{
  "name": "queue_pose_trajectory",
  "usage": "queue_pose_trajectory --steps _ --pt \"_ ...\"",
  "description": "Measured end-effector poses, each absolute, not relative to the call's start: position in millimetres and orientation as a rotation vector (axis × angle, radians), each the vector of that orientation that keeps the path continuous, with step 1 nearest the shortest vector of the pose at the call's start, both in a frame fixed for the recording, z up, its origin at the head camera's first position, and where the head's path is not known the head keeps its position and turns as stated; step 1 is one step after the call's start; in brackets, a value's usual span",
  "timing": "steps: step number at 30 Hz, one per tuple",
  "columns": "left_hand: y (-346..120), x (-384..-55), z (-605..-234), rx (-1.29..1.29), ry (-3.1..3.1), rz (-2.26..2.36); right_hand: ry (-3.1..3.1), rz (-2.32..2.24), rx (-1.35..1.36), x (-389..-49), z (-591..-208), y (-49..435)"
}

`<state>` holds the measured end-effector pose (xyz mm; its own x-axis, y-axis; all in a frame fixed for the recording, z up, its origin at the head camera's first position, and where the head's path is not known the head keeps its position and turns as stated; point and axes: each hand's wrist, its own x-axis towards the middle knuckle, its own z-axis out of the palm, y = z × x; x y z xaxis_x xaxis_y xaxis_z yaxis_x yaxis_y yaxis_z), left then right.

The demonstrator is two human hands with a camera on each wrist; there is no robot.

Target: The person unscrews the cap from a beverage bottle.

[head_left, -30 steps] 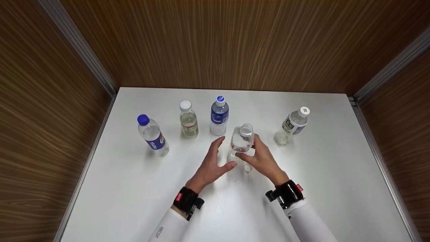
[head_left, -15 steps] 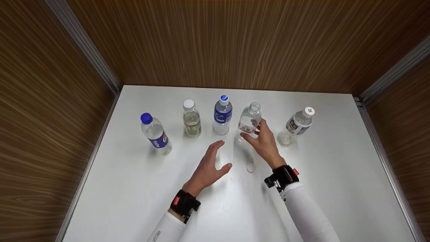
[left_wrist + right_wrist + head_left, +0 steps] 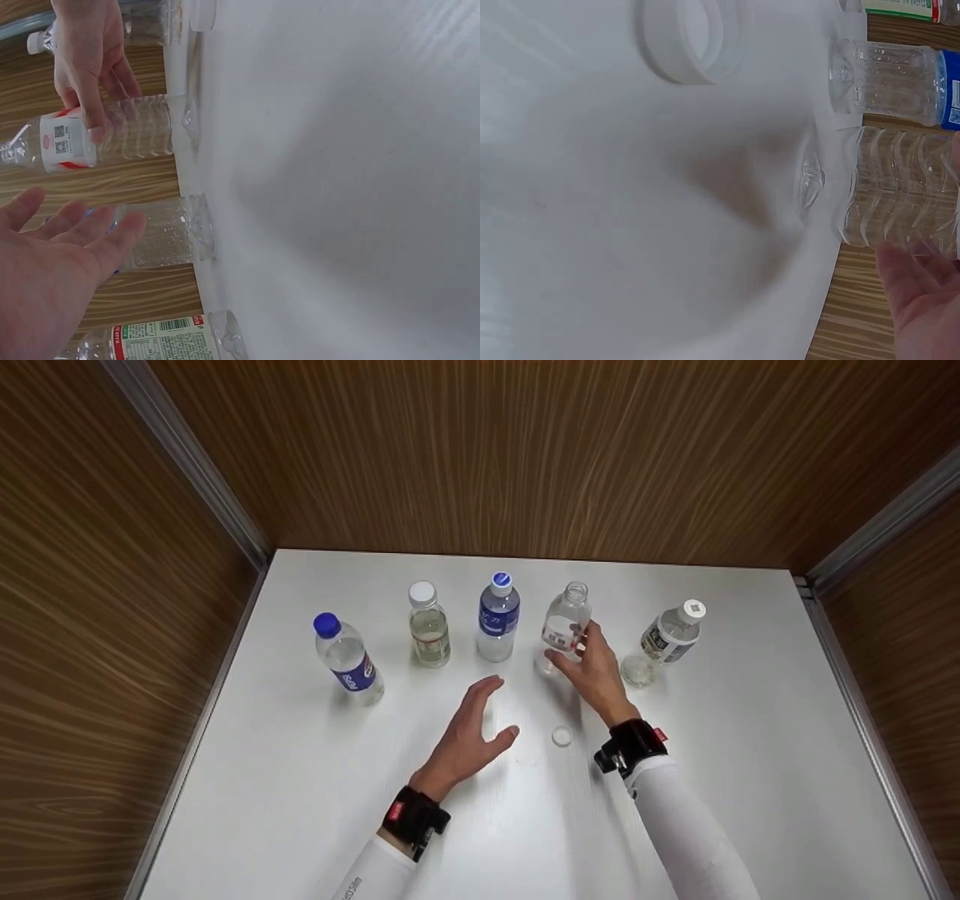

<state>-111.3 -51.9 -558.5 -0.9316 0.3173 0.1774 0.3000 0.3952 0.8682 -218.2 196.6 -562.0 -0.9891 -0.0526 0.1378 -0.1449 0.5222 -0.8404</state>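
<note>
My right hand [image 3: 600,679] holds a clear, uncapped plastic bottle [image 3: 564,619] with a red-and-white label, thumb on its near side and fingers behind. The bottle is upright at the back middle of the table; whether its base touches the top I cannot tell. In the left wrist view, the right hand [image 3: 90,67] sits around this bottle [image 3: 135,131]. A white cap [image 3: 561,736] lies on the table in front of it. My left hand [image 3: 461,742] hovers to the left of the cap, thumb and fingers spread, holding nothing.
Left of the held bottle stand a blue-label bottle [image 3: 498,619], a white-capped bottle [image 3: 430,630] and a blue-capped bottle [image 3: 349,660]. Another white-capped bottle [image 3: 667,637] is to the right. Wood-grain panels [image 3: 480,457] enclose the white table [image 3: 247,780].
My right hand has carried the uncapped bottle away from the left hand, back and to the right, with a small further shift lately. The left hand has stayed almost still.
</note>
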Motion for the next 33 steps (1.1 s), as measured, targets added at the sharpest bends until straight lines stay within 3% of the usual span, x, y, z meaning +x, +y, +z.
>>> queue_pose_trajectory --steps 20,33 --pt "-50.5 -110.1 -560.4 0.575 2.595 1.616 -2.608 1.504 0.174 -212.6 -568.4 200.8" --pt "-52.5 -106.3 -563.0 0.566 2.572 1.573 -2.475 1.533 0.170 -163.3 -553.3 212.7"
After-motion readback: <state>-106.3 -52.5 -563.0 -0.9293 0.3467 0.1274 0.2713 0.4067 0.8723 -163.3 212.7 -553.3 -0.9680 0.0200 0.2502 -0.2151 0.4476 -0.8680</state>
